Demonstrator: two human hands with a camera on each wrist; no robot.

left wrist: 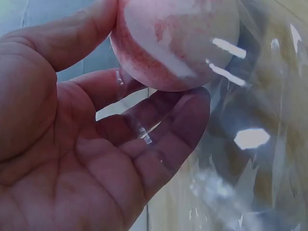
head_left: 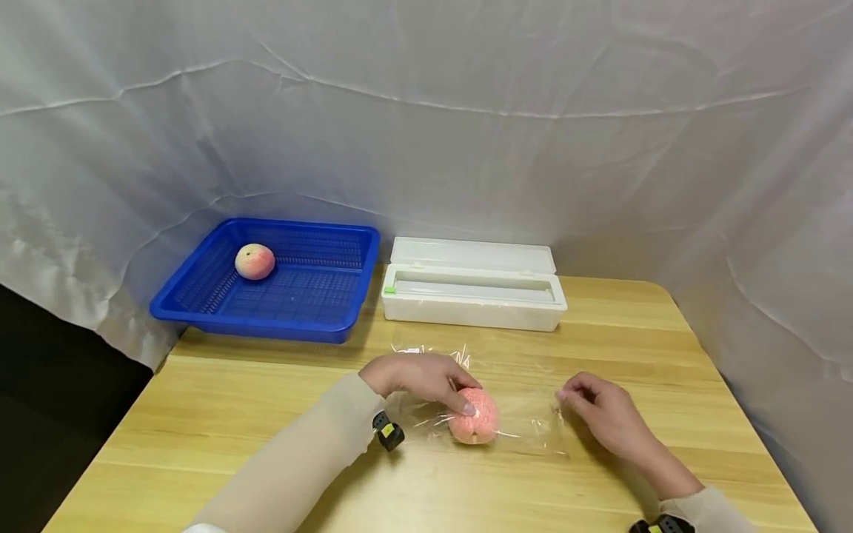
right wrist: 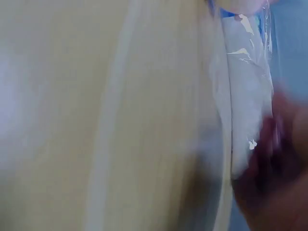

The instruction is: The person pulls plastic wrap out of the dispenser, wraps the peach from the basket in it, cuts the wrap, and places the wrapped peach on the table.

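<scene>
A pink peach (head_left: 474,418) sits near the table's front middle among a sheet of clear plastic film (head_left: 529,426). My left hand (head_left: 423,381) grips the peach, thumb on its top. In the left wrist view the peach (left wrist: 175,43) lies between thumb and curled fingers, with shiny film (left wrist: 260,110) beside it and glare streaks across it. At the film's right edge, my right hand (head_left: 606,414) pinches it between thumb and forefinger. The right wrist view is blurred; the right hand (right wrist: 276,163) shows at its right edge beside the film.
Back left on the wooden table (head_left: 233,414) stands a blue basket (head_left: 320,326) holding another peach (head_left: 255,261). Right of it is a white film box (head_left: 473,311), its lid (head_left: 473,255) raised, with a green tab at the left end. Pale cloth (head_left: 466,163) hangs behind.
</scene>
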